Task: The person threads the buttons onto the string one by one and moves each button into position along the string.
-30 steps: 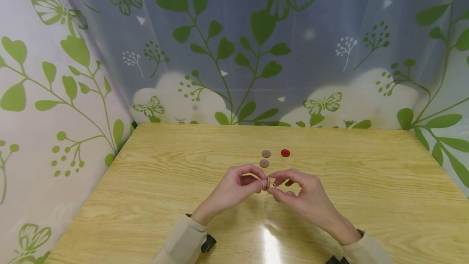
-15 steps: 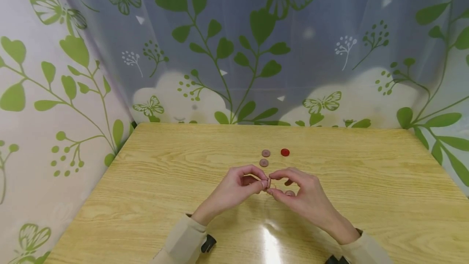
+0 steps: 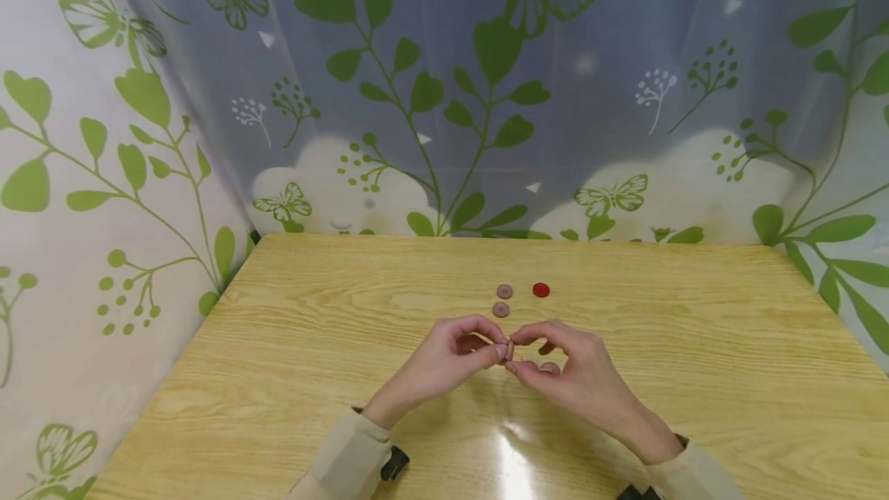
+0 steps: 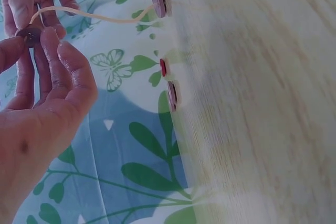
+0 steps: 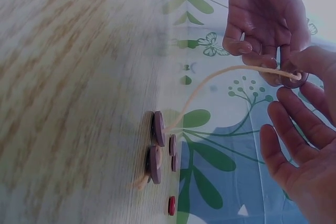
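Wooden table [image 3: 312, 315]; left fingers [image 4: 51, 45] pinch brown button [image 4: 33, 36].

No legible text, labels, brands, numbers or signs in any view. Nothing readable on the brown buttons [image 3: 505, 292], red button [image 3: 541, 290], tabletop [image 3: 333, 299], sleeves [image 3: 347, 454] or far patterned curtain [image 3: 583, 106].

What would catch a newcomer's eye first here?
Probably the red button, vivid against the wooden table, just right of two mauve buttons in the head view. Next, the left hand and right hand meeting at a held button, a pale cord trailing from it. Behind hangs a curtain with green leaves and butterflies.
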A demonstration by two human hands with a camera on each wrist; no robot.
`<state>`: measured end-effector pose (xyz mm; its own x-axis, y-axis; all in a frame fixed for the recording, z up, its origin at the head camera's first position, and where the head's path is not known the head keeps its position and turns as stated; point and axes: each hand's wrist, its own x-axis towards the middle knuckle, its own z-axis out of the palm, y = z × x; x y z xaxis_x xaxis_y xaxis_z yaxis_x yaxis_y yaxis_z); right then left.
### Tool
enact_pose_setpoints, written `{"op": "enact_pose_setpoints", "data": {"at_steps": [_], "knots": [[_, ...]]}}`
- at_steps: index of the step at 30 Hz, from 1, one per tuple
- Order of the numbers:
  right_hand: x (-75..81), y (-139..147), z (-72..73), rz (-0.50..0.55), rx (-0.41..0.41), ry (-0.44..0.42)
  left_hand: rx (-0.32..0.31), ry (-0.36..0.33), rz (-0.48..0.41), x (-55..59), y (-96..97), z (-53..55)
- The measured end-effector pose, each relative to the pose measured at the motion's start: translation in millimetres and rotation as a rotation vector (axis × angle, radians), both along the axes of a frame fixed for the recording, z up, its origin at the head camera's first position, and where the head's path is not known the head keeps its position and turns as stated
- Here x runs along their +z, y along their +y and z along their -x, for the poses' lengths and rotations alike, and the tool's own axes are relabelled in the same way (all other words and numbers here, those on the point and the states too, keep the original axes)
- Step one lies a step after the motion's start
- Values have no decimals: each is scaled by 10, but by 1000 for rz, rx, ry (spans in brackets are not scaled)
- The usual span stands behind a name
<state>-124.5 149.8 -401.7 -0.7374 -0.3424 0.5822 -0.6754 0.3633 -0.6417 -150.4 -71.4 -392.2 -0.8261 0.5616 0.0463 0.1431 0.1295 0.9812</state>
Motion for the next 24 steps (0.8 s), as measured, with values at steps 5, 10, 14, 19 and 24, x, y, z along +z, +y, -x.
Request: {"op": "enact_pose_setpoints", "data": {"at_steps": [5, 10, 14, 19, 24], "knots": [[8, -6, -8, -2, 12, -15, 4, 19, 16, -6, -10, -1], [12, -13, -1, -7, 20, -8, 19, 31, 41, -9, -35, -2], [17, -13, 6, -7, 23, -17, 29, 30, 31, -5, -58, 4], [12, -13, 25, -20, 17, -1, 35, 26, 11, 6, -91, 15], [1, -6, 45, -51, 0, 3, 49, 35, 17, 12, -136, 18]]}}
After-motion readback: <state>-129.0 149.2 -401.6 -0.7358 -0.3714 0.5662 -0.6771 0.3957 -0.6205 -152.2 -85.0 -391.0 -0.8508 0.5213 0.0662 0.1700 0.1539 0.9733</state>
